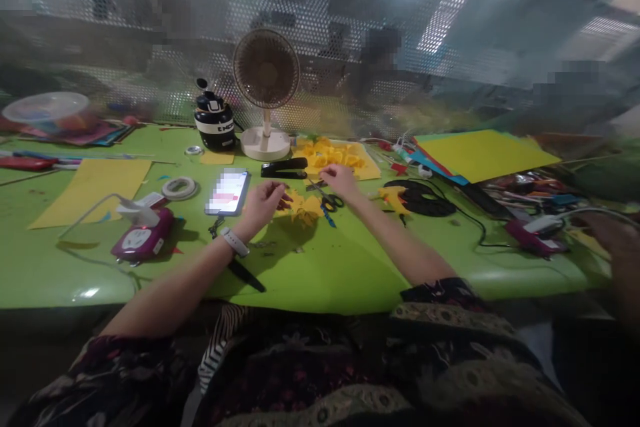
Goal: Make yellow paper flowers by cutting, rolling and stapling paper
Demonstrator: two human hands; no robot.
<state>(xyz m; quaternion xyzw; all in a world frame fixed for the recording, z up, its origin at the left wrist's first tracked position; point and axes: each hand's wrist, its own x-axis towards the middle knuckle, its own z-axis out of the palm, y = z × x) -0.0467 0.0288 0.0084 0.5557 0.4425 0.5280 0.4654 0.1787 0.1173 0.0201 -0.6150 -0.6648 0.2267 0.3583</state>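
Observation:
My left hand (267, 203), with a white watch on the wrist, has its fingers closed at the left edge of a frilled yellow paper piece (304, 207). My right hand (341, 181) is raised a little to the right of it, thumb and fingertips pinched; what they hold, if anything, is too small to make out. Dark-handled scissors (332, 203) lie just below the right fingers, beside a small blue strip (327, 215). Behind the hands sit a black stapler (284, 167) and a pile of folded yellow paper pieces (336, 155) on a yellow sheet.
A phone (227, 192), tape roll (179, 188) and purple power strip (145, 233) lie left. A fan (267, 145) and black bottle (215, 123) stand behind. To the right are a black round mat (425, 198), coloured sheets (485, 153), another power strip (535, 238) and another person's arm (617, 260).

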